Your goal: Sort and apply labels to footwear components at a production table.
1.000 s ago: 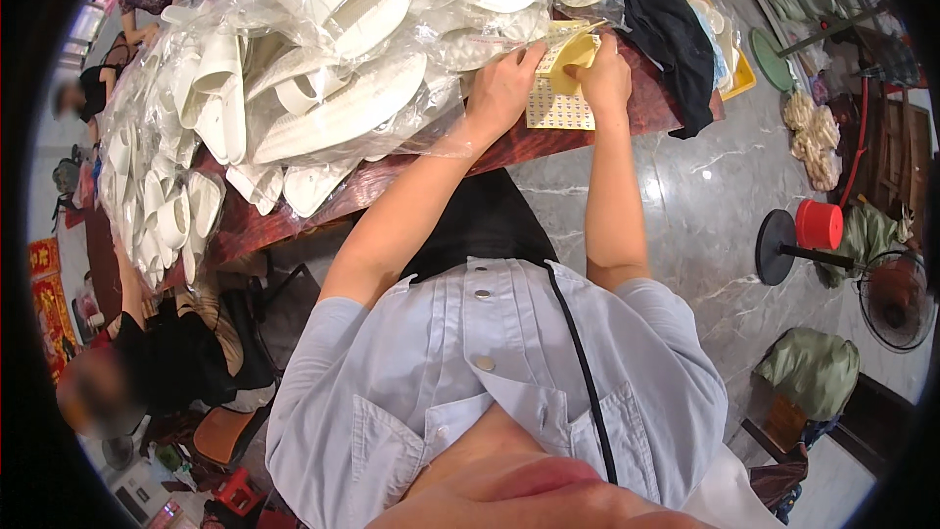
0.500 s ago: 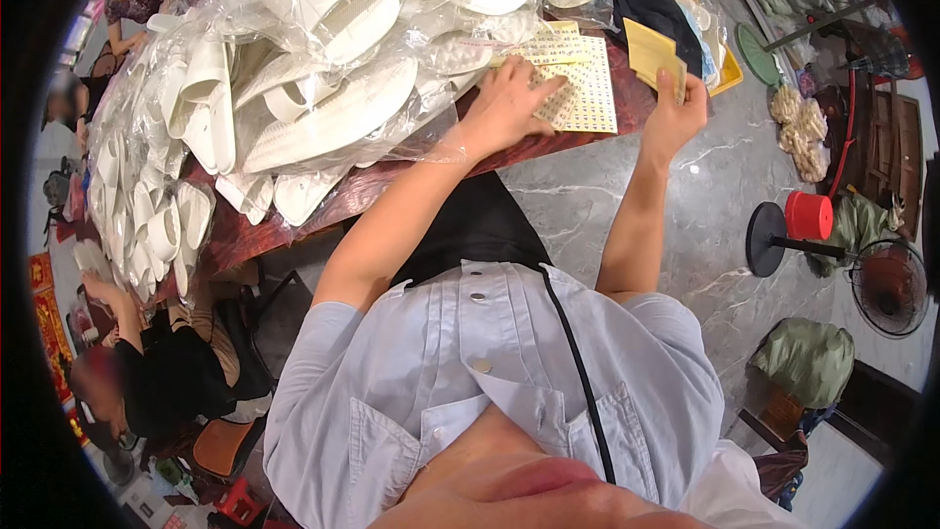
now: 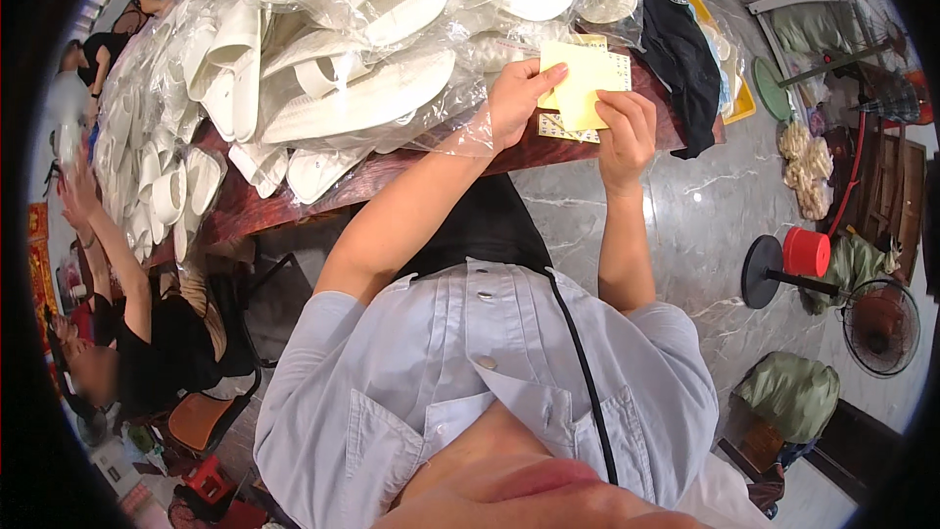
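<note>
My left hand [image 3: 517, 98] and my right hand [image 3: 625, 129] share one pale yellow paper sheet [image 3: 580, 86], held up just over the near edge of the dark red table [image 3: 294, 201]. On the left hand the fingertips are drawn together against the sheet's left edge, the thumb lying along its upper corner, so they pinch the paper rather than spread. On the right hand the fingers are curled close together and pressed onto the sheet's lower right corner from the front; I cannot tell where that thumb sits, as it is hidden behind the paper. Directly beneath my fingers lies a lighter card with rows of small dots [image 3: 597, 73], showing above and below the yellow sheet and resting on the table. Beyond my left fingertips, and spreading far to their left, is a heap of white slippers in clear plastic bags [image 3: 372, 88], the nearest bag touching my left wrist. Just past my right fingers, to their right, a black garment [image 3: 681, 59] hangs over the table corner. Well off to the left of both hands, another person [image 3: 127, 333] sits at the same table with an arm raised.
</note>
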A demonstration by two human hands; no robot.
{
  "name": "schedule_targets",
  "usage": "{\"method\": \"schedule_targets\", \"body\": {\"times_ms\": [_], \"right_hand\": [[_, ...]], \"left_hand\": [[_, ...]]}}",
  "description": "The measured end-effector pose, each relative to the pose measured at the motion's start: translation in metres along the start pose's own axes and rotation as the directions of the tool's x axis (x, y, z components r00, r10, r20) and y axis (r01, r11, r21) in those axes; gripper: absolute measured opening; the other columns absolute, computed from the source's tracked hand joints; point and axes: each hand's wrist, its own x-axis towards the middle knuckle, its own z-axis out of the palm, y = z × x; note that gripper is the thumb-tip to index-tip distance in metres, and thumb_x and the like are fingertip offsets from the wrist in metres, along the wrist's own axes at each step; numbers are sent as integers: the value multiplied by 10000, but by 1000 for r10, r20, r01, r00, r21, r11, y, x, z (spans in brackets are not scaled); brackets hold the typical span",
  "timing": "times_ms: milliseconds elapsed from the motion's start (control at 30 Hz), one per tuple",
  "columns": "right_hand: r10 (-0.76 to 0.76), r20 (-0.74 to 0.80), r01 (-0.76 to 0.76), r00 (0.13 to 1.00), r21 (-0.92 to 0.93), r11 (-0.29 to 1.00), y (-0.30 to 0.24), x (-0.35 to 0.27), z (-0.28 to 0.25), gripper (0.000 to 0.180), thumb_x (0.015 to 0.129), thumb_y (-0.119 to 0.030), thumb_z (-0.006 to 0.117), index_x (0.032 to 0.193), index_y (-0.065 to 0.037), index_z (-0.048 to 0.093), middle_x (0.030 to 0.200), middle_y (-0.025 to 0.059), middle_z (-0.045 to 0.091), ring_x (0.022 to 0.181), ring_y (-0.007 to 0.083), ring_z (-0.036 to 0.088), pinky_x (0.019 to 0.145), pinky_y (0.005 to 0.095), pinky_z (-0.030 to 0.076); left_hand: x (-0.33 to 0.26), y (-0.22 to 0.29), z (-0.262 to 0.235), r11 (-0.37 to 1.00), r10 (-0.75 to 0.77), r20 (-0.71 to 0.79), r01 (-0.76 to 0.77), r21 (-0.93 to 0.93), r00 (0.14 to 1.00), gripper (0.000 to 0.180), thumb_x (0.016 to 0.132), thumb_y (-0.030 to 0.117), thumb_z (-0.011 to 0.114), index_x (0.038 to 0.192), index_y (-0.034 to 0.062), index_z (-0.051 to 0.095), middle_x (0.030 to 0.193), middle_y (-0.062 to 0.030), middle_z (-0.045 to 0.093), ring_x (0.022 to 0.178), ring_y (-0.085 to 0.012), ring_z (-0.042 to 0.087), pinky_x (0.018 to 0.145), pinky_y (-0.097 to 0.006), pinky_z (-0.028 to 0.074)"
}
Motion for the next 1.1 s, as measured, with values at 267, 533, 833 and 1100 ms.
{"method": "schedule_targets", "body": {"times_ms": [267, 533, 833, 1100], "right_hand": [[552, -94, -459, 829, 450, 766, 17, -19, -13, 26, 829, 20, 608, 847, 11, 590, 886, 67, 645, 770, 165, 589, 696, 266, 467], [902, 172, -571, 397, 815, 96, 27, -12, -26, 170, 902, -170, 588, 905, -1, 576, 835, 60, 633, 711, 111, 590, 647, 246, 474], [638, 664, -847, 389, 531, -36, 9, -17, -15, 239, 895, -101, 568, 1091, 35, 578, 1055, 87, 629, 946, 139, 598, 853, 279, 458], [529, 729, -282, 435, 668, -689, 44, -26, 6, 235, 910, -65, 528, 1121, 37, 533, 1040, 108, 599, 888, 168, 586, 759, 252, 482]], "left_hand": [[6, -4, -9, 989, 92, -75, -82, 127, 993, 300, 899, 186, 589, 1064, -65, 588, 986, -93, 643, 891, -139, 607, 788, -273, 477], [6, -3, -12, 979, 119, -127, -94, 181, 985, 308, 818, 132, 692, 1035, -63, 595, 974, -95, 649, 858, -140, 615, 768, -273, 484], [-6, 6, -7, 803, 306, -112, -194, 563, 945, 283, 782, 163, 732, 948, -43, 631, 817, -58, 664, 734, -82, 602, 674, -253, 481], [1, -8, -22, 828, 130, -60, -74, 555, 990, 368, 897, 331, 591, 923, -29, 657, 750, -40, 653, 671, -70, 578, 609, -245, 460]]}}
